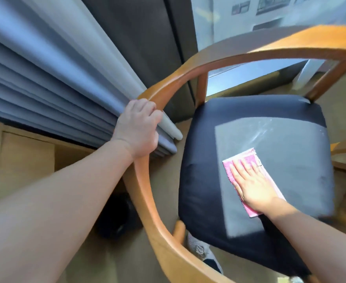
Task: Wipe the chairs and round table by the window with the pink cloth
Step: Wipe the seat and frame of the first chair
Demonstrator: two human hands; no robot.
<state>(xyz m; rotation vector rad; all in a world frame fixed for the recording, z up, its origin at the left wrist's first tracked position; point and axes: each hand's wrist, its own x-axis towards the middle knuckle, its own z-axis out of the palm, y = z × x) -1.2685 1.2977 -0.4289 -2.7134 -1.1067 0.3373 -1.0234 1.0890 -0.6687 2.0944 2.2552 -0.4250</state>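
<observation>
I counted one wooden chair [147, 180], one pink cloth [247, 158] and two hands. My left hand [137, 127], left of centre, curled round the chair's curved back rail. My right hand [253, 184] lay flat with straight fingers at lower right, pressing the cloth onto the black seat [229, 129]. The cloth sat under the palm, its edges showing beyond fingertips and wrist.

Curved backrest rail [147, 180] beside open seat [219, 160]

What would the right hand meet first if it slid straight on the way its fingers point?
The right hand would cross only bare black seat cushion up to its far corner; beyond, perhaps the chair's wooden post, depth unclear.
</observation>
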